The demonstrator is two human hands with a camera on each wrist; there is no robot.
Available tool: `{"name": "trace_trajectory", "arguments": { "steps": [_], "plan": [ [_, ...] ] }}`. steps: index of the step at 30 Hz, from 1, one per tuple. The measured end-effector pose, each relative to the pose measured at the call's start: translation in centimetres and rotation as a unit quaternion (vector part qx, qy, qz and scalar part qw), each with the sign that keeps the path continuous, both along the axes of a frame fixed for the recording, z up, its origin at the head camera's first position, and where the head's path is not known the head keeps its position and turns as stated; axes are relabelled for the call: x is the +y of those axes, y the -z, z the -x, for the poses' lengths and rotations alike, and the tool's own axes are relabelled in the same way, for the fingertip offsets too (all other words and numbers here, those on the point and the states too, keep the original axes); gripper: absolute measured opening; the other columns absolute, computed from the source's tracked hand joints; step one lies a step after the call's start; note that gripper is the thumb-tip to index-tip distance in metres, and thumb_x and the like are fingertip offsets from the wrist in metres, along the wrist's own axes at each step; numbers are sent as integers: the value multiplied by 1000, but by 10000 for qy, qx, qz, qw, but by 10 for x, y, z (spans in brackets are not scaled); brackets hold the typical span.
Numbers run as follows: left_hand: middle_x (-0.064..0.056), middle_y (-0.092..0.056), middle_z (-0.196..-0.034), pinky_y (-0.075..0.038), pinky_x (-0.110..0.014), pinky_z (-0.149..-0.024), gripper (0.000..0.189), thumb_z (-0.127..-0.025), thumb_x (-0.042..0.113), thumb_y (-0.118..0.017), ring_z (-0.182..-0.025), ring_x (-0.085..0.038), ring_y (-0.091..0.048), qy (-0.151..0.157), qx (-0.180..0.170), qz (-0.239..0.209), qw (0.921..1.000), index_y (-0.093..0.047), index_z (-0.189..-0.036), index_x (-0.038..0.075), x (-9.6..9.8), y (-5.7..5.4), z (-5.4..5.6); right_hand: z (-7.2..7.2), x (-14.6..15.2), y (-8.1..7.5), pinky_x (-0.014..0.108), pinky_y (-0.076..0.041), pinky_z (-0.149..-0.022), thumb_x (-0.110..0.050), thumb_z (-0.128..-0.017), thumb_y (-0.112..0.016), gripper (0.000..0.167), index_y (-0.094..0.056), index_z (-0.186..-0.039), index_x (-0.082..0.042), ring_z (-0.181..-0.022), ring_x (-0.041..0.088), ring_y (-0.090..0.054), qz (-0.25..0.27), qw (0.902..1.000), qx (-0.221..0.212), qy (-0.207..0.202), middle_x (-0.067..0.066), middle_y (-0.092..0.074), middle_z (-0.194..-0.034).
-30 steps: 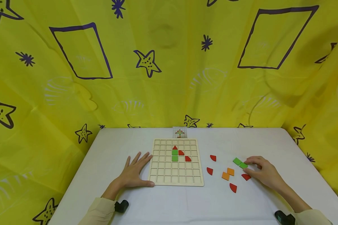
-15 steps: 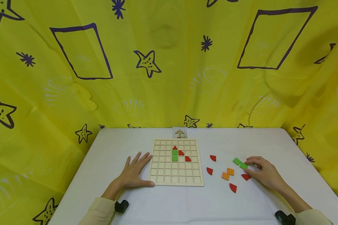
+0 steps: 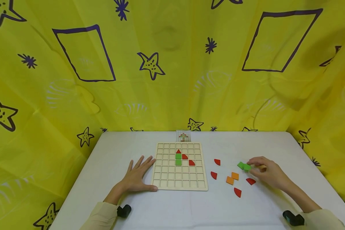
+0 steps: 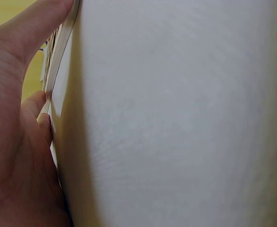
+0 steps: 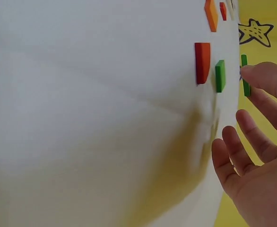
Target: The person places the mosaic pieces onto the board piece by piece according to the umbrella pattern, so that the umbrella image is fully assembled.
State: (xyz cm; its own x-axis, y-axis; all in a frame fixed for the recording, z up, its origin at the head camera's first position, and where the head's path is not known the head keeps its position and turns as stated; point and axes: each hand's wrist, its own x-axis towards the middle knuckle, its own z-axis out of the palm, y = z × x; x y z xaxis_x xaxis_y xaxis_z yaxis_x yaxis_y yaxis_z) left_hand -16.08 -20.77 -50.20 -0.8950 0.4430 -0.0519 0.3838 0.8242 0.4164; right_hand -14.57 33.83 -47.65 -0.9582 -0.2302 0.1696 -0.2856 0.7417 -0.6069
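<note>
My right hand [image 3: 268,172] pinches a green square tile [image 3: 247,167] between thumb and fingertips; in the right wrist view that tile [image 5: 245,75] is held off the table. Another green square tile [image 3: 241,165] lies just left of it. My left hand [image 3: 135,177] is spread on the table, its thumb and fingertips touching the left and lower-left edge of the wooden grid board [image 3: 164,186]. On the board sit a red triangle [image 3: 178,151], two green squares [image 3: 178,162] in a column, and two red quarter-circle tiles [image 3: 191,163] to their right.
Two orange squares [image 3: 230,180] and several red quarter-circles [image 3: 237,192] lie on the white table between board and right hand. A small pattern card [image 3: 183,135] stands behind the board. A yellow curtain [image 3: 172,95] closes off the back and sides.
My right hand has lifted the green tile off the table and shifted slightly up and left with it. The left hand and the board stay in place.
</note>
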Motion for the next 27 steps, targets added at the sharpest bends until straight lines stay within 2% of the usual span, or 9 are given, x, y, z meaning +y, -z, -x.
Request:
{"name": "trace_trajectory", "arguments": {
  "steps": [3, 7, 13, 19, 27],
  "plan": [
    [-5, -24, -170, 3, -75, -116, 117, -71, 73, -79, -157, -40, -7, -14, 6, -6, 10000, -31, -163, 18, 0, 0, 0, 3, -5, -5, 22, -57, -75, -8, -88, -81, 24, -75, -111, -11, -97, 24, -64, 89, 9998, 134, -85, 10, -69, -117],
    [-5, -25, -170, 3, -74, -116, 118, -70, 74, -79, -157, -40, -8, -19, 55, -80, 10000, -32, -163, 19, -1, 1, -1, 7, -15, -14, 24, -57, -76, -10, -89, -80, 24, -74, -112, -11, -100, 32, -64, 186, 9996, 105, -190, 11, -68, -118],
    [-7, -26, -169, 1, -75, -116, 118, -69, 74, -79, -156, -42, -11, 11, 169, -129, 9998, -33, -162, 17, 0, 3, -2, 14, -32, -22, 27, -58, -78, -9, -90, -79, 24, -73, -114, -10, -101, 34, -63, 344, 9985, 68, -425, 11, -68, -119],
    [-3, -21, -171, 5, -72, -117, 119, -70, 75, -78, -158, -37, -5, -69, -85, 43, 9999, -29, -164, 21, 0, 1, 0, 21, -51, -24, 34, -60, -77, -4, -89, -79, 24, -73, -112, -10, -98, 33, -64, 439, 9968, 199, -640, 11, -68, -119],
    [-2, -21, -171, 5, -72, -118, 119, -70, 75, -78, -158, -37, -4, -90, -120, 67, 9999, -28, -164, 22, 0, 2, 1, 32, -83, -23, 32, -58, -81, -7, -91, -78, 22, -74, -113, -10, -103, 35, -63, 618, 9952, -41, -756, 10, -67, -121]
  ]
}}
